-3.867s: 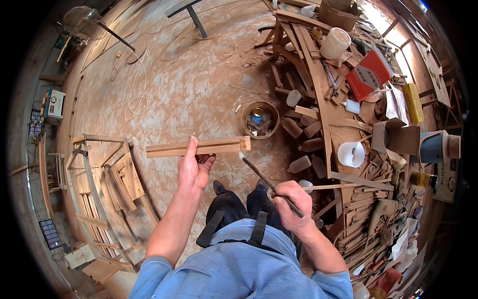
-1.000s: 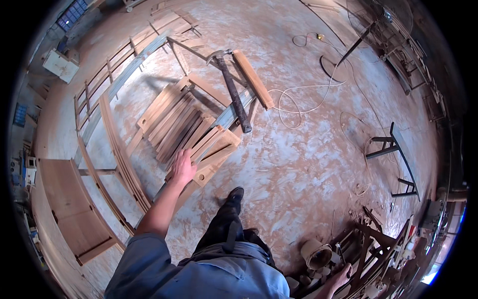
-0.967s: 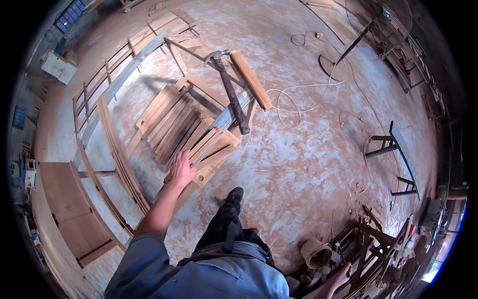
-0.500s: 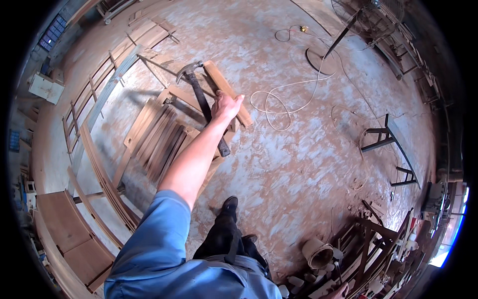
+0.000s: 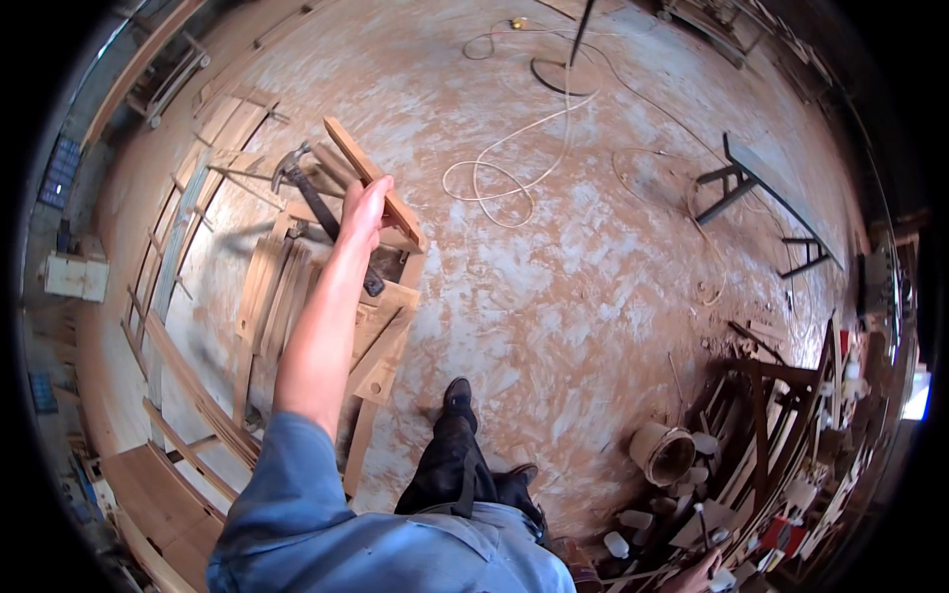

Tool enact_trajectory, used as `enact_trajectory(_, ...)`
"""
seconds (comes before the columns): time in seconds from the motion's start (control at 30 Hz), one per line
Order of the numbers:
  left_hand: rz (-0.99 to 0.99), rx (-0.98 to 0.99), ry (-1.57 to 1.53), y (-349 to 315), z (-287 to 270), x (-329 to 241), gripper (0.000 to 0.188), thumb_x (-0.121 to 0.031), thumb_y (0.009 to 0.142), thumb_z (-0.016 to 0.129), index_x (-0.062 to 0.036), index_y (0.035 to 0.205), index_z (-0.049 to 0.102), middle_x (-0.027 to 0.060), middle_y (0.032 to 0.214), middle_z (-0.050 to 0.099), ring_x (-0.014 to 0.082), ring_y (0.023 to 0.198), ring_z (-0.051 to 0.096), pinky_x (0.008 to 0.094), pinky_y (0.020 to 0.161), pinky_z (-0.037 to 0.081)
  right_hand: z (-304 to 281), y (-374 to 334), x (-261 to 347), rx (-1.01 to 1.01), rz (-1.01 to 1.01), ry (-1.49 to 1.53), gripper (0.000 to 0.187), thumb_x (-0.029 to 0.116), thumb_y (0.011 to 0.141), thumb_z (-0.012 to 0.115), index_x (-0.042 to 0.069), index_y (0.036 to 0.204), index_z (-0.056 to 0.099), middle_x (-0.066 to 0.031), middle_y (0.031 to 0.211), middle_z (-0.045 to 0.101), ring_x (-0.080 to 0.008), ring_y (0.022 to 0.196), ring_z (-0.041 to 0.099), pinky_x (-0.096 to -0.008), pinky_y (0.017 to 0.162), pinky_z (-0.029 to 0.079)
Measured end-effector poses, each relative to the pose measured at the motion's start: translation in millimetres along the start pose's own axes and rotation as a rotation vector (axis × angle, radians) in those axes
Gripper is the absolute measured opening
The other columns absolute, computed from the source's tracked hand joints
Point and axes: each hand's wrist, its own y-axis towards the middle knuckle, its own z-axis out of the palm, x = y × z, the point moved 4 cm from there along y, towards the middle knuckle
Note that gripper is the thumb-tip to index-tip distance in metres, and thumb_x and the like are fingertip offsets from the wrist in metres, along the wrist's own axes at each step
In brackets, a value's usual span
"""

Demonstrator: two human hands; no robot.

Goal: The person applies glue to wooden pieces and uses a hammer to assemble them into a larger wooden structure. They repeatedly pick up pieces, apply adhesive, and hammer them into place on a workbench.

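My left hand [image 5: 365, 210] reaches out over the wood stack, its fingers closed round the edge of a wooden board [image 5: 353, 150] that slants above the other pieces. Beside it, a claw hammer [image 5: 318, 206] with a dark handle lies across the wood; part of its handle passes behind my wrist. Under my forearm are several stacked wooden pieces [image 5: 265, 287], some with round holes. My right hand [image 5: 696, 574] shows only partly at the lower edge, closed round a thin stick-like tool [image 5: 704, 526] whose kind I cannot make out.
A bucket [image 5: 662, 455] stands at lower right beside white bottles and a heap of wood scraps [image 5: 761, 415]. A pale cable [image 5: 481, 173] loops over the floor. A dark bench [image 5: 781, 203] is at right. Long timbers [image 5: 193, 385] and a brown panel [image 5: 163, 504] lie at left.
My view has shifted, so the wood stack and hammer appear farther left. My left hand keeps its grip on the board. More of my right hand shows at the lower right.
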Motion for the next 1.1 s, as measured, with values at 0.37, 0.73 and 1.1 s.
enact_trajectory(0.37, 0.286, 0.520, 0.029, -319.6, 159.7, 59.0, 0.046, -0.007, 0.085, 0.061, -0.0027, 0.129, 0.046, 0.0086, 0.116, 0.058, 0.0199, 0.103, 0.063, 0.0343, 0.087, 0.052, -108.8, 149.9, -159.2, -0.150, 0.106, 0.404, 0.031, 0.031, 0.094, 0.061, 0.002, 0.103, 0.063, -0.0065, 0.082, 0.062, -0.0162, 0.072, 0.056, -0.0298, 0.062, 0.045)
enact_trajectory(0.73, -0.084, 0.924, -0.080, -630.0, 287.4, 193.4, 0.060, -0.001, 0.085, 0.060, -0.0030, 0.141, 0.039, 0.0117, 0.125, 0.055, 0.0241, 0.110, 0.059, 0.0390, 0.090, 0.052, -312.9, 263.9, -389.5, -0.373, 0.142, 0.680, 0.022, 0.025, 0.099, 0.058, 0.004, 0.106, 0.061, -0.0046, 0.082, 0.064, -0.0114, 0.064, 0.061, -0.0231, 0.052, 0.048)
enact_trajectory(1.1, -0.256, 1.197, -0.172, -744.4, 391.2, 201.3, 0.059, 0.000, 0.088, 0.059, -0.0048, 0.142, 0.036, 0.0161, 0.136, 0.050, 0.0314, 0.125, 0.053, 0.0472, 0.105, 0.048, -365.5, 316.5, -500.1, -0.502, 0.250, 0.690, 0.020, 0.023, 0.097, 0.059, 0.004, 0.103, 0.062, -0.0035, 0.079, 0.064, -0.0078, 0.060, 0.058, -0.0210, 0.047, 0.046)
